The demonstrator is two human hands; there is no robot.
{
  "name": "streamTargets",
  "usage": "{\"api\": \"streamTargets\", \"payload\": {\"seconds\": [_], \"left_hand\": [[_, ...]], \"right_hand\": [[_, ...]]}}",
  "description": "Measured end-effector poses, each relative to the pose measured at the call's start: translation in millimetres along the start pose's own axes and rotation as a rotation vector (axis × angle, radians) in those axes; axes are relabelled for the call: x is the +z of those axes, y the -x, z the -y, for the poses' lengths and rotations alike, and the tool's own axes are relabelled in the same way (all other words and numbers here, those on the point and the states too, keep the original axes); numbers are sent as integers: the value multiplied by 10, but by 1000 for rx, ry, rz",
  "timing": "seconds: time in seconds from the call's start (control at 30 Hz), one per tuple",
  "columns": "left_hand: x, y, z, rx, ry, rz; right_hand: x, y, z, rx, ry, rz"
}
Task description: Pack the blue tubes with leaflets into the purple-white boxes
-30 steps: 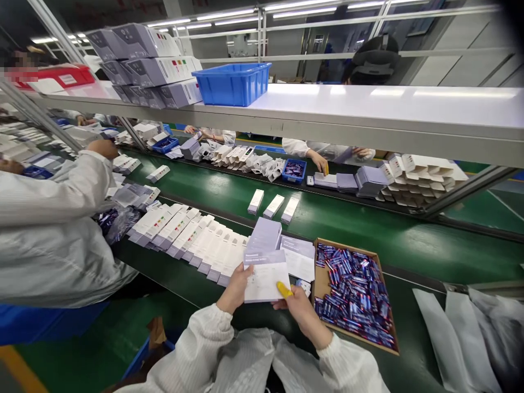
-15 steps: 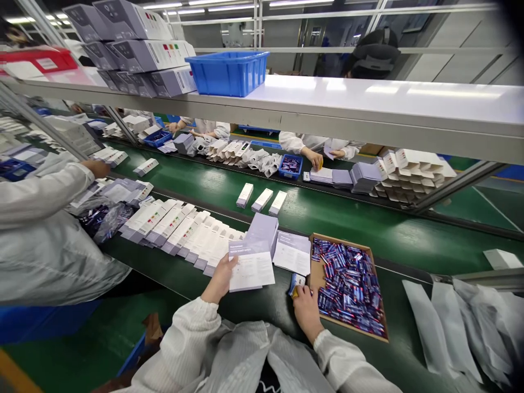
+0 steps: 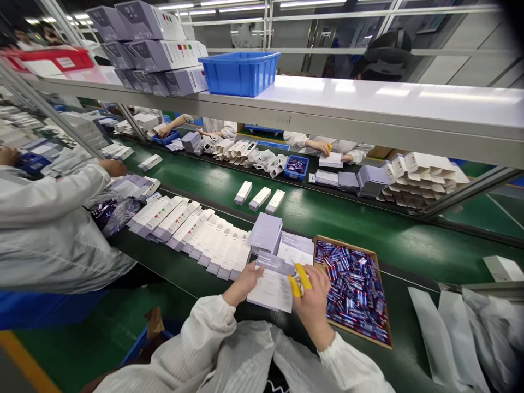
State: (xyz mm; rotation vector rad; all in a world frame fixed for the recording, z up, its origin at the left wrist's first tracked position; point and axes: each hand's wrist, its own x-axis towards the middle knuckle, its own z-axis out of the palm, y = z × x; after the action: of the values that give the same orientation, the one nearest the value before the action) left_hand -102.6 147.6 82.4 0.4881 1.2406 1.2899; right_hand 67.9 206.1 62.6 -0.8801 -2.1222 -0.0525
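Observation:
My left hand [image 3: 245, 281] pinches the left edge of a white-and-lilac printed leaflet [image 3: 268, 289], held tilted above the dark bench. My right hand [image 3: 314, 297] is closed around a small yellow-and-white object [image 3: 300, 279] at the leaflet's right edge; its kind is unclear, and I cannot tell whether it touches the paper. Just behind are a stack of lilac booklets [image 3: 265, 232] and a pile of similar leaflets [image 3: 297, 248], partly covered. To the right of my right hand lies a cardboard tray [image 3: 379, 284] full of blue-and-red batteries [image 3: 352, 289].
Flattish white cartons [image 3: 192, 229] overlap in a row to the left. Three small boxes [image 3: 259, 197] sit on the green conveyor [image 3: 204, 180]. Grey pouches [image 3: 442, 333] lie at right. A shelf [image 3: 368, 109] carries a blue bin [image 3: 241, 73]. Co-workers sit opposite and at left.
My right hand has lifted from beside the battery tray to the leaflet's right edge, with the yellow-and-white object. My left hand has brought the leaflet right and slightly nearer. The view has shifted slightly.

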Motion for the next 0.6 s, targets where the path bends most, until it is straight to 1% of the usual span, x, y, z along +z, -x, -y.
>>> {"api": "streamTargets", "payload": {"seconds": [0.03, 0.1, 0.17, 0.2, 0.3, 0.4, 0.53, 0.6], "left_hand": [[44, -16, 20, 31, 13, 15], [110, -44, 57, 105, 33, 12], [145, -54, 77, 133, 39, -3], [155, -52, 80, 120, 44, -1], [175, -28, 73, 81, 71, 25], [204, -16, 60, 105, 78, 22], [239, -17, 34, 105, 49, 38], [245, -11, 22, 104, 14, 58]], "right_hand": [[-1, -67, 88, -43, -23, 53], [23, -125, 215, -104, -71, 218], [57, -108, 255, -129, -119, 349], [70, -86, 247, -133, -139, 379], [87, -29, 186, -161, -189, 377], [85, -18, 178, -180, -205, 369], [49, -33, 211, -134, -217, 429], [26, -45, 133, -137, -283, 463]]}}
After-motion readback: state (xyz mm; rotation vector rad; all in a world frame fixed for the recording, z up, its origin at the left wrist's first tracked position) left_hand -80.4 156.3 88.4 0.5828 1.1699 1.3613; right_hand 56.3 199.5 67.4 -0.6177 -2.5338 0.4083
